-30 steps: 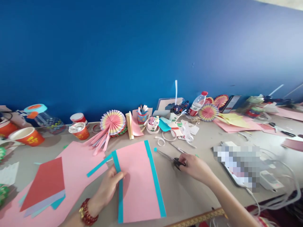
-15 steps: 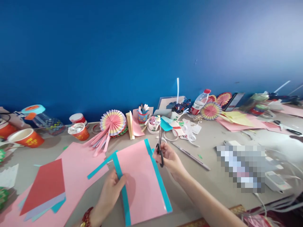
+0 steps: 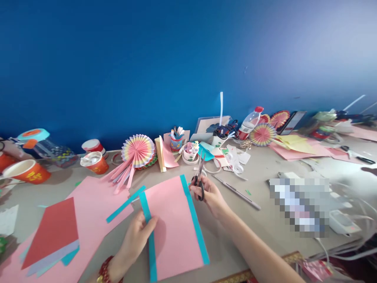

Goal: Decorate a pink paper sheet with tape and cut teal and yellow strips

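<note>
My left hand [image 3: 136, 234] grips the left edge of a pink paper sheet [image 3: 173, 232], thumb on top. A blue paper strip borders the sheet on its left side and another on its right. In my right hand [image 3: 210, 196] is a pair of black-handled scissors [image 3: 201, 167], blades pointing up and slightly apart, beside the sheet's upper right edge. A loose blue strip [image 3: 125, 205] lies left of the sheet, on a larger pink paper [image 3: 91, 212]. Red paper [image 3: 54, 228] tops a small stack of coloured sheets at the left.
Along the blue wall stand orange paper cups [image 3: 35, 173], a folded paper fan [image 3: 138, 151], a pen pot [image 3: 176, 142] and a bottle [image 3: 250, 124]. A craft knife [image 3: 238, 192] lies right of my right hand. White cables [image 3: 350, 251] run at the right.
The scissors' blades have parted slightly in my right hand. The sheet stays in my left hand, and the whole view has shifted a little.
</note>
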A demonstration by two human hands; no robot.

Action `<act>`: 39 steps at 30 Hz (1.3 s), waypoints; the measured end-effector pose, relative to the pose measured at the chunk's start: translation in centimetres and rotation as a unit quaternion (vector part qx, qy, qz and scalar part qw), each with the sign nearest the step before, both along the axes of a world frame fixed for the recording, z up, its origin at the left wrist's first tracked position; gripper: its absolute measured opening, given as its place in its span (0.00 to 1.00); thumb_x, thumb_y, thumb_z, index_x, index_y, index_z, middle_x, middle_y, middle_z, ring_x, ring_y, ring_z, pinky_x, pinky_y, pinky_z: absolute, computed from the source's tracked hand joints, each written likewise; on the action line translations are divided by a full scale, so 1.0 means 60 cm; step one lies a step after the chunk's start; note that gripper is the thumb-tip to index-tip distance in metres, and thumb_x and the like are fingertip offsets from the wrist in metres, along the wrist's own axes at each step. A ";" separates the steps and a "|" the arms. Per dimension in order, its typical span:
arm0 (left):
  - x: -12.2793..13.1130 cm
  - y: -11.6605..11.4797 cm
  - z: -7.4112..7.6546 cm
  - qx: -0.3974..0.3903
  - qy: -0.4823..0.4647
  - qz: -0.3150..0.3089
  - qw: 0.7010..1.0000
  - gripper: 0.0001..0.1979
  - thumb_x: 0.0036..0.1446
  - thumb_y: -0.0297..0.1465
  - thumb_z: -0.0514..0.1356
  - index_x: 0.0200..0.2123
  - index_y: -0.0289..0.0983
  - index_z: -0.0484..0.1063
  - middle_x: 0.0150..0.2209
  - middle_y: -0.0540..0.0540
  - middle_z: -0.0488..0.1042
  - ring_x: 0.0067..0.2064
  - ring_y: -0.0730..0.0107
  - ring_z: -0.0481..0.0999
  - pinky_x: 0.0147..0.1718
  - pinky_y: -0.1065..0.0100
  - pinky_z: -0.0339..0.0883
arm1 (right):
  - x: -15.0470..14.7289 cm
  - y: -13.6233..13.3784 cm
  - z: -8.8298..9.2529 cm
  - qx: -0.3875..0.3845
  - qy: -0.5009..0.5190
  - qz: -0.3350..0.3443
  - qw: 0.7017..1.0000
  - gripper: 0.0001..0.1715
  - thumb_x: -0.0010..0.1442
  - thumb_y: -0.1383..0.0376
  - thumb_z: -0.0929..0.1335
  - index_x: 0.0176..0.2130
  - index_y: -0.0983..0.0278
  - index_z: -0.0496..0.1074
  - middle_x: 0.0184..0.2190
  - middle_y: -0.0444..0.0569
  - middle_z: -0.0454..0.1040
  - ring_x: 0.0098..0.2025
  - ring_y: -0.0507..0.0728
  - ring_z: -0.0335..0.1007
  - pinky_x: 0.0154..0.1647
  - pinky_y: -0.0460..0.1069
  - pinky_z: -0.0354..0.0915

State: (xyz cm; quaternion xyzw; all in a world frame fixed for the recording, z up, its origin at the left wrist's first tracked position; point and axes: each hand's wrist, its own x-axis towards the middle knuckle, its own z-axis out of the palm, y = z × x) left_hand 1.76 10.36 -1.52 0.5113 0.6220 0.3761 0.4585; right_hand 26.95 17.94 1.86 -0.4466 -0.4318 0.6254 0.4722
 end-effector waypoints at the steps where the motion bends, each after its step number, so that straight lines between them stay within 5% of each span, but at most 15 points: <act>1: -0.003 0.002 0.000 0.012 0.026 -0.014 1.000 0.20 0.54 0.48 0.61 0.38 0.36 0.74 0.33 0.45 0.79 0.38 0.57 0.78 0.39 0.63 0.73 | 0.004 0.002 -0.003 -0.007 -0.007 0.008 1.000 0.26 0.48 0.50 0.78 0.37 0.62 0.69 0.27 0.40 0.69 0.24 0.47 0.59 0.26 0.45 0.56; 5: -0.020 0.008 -0.010 0.081 0.173 -0.058 0.980 0.23 0.58 0.39 0.55 0.55 0.37 0.68 0.49 0.41 0.78 0.49 0.55 0.79 0.45 0.62 0.73 | 0.019 0.007 -0.009 -0.020 -0.027 0.027 0.999 0.27 0.51 0.45 0.76 0.38 0.62 0.69 0.27 0.41 0.70 0.22 0.47 0.58 0.24 0.45 0.55; 11: -0.026 0.029 -0.002 0.213 0.358 -0.147 0.897 0.26 0.63 0.31 0.52 0.64 0.37 0.62 0.56 0.37 0.74 0.55 0.50 0.75 0.54 0.51 0.69 | 0.041 0.012 0.002 -0.006 -0.049 0.062 0.997 0.27 0.54 0.42 0.74 0.34 0.63 0.70 0.27 0.43 0.69 0.22 0.46 0.53 0.21 0.44 0.48; 14: 0.003 0.064 0.039 0.263 0.288 -0.143 0.910 0.22 0.62 0.37 0.58 0.58 0.40 0.70 0.58 0.39 0.71 0.61 0.47 0.68 0.61 0.47 0.61 | 0.050 0.010 0.006 -0.006 -0.038 0.122 0.992 0.29 0.56 0.41 0.72 0.35 0.65 0.72 0.27 0.45 0.70 0.22 0.46 0.54 0.21 0.44 0.48; 17: 0.052 0.113 0.078 0.148 0.051 -0.153 0.976 0.20 0.61 0.42 0.61 0.53 0.39 0.74 0.53 0.40 0.74 0.53 0.55 0.74 0.53 0.57 0.69 | 0.051 0.007 0.004 -0.004 -0.022 0.170 0.985 0.31 0.56 0.39 0.71 0.38 0.65 0.72 0.27 0.45 0.70 0.22 0.46 0.56 0.21 0.43 0.48; 18: 0.070 0.130 0.085 0.129 0.020 -0.166 0.977 0.20 0.63 0.44 0.58 0.52 0.38 0.73 0.50 0.40 0.77 0.50 0.58 0.77 0.48 0.61 0.71 | 0.050 0.006 0.003 -0.002 -0.017 0.185 0.983 0.32 0.55 0.39 0.71 0.38 0.65 0.72 0.27 0.45 0.70 0.22 0.46 0.56 0.21 0.43 0.48; 21: 0.115 0.172 0.092 0.116 -0.017 -0.196 0.974 0.19 0.62 0.44 0.58 0.45 0.34 0.75 0.40 0.41 0.79 0.38 0.65 0.78 0.36 0.68 0.72 | 0.047 0.006 -0.004 0.003 -0.007 0.225 0.974 0.35 0.52 0.37 0.72 0.37 0.66 0.71 0.26 0.44 0.69 0.21 0.46 0.57 0.19 0.43 0.49; 25: 0.138 0.193 0.084 0.121 -0.010 -0.218 0.968 0.18 0.61 0.44 0.58 0.35 0.33 0.73 0.30 0.45 0.76 0.32 0.69 0.75 0.33 0.70 0.69 | 0.049 0.007 -0.010 0.009 0.006 0.236 0.972 0.36 0.54 0.36 0.70 0.38 0.66 0.71 0.26 0.44 0.69 0.20 0.46 0.57 0.17 0.42 0.49; 34: 0.114 0.239 0.086 0.155 0.243 -0.185 0.939 0.10 0.63 0.35 0.59 0.32 0.35 0.73 0.32 0.46 0.76 0.37 0.65 0.75 0.40 0.66 0.69 | 0.062 0.012 0.000 0.070 0.036 0.202 0.976 0.33 0.57 0.38 0.68 0.40 0.65 0.71 0.30 0.47 0.73 0.23 0.47 0.60 0.21 0.43 0.53; 39: 0.126 0.269 0.093 0.137 0.392 -0.226 0.881 0.16 0.66 0.37 0.60 0.53 0.35 0.71 0.52 0.41 0.73 0.49 0.61 0.76 0.48 0.55 0.73 | 0.063 0.020 -0.002 0.097 0.032 0.161 0.982 0.30 0.59 0.41 0.69 0.40 0.65 0.71 0.29 0.48 0.74 0.23 0.48 0.61 0.23 0.44 0.54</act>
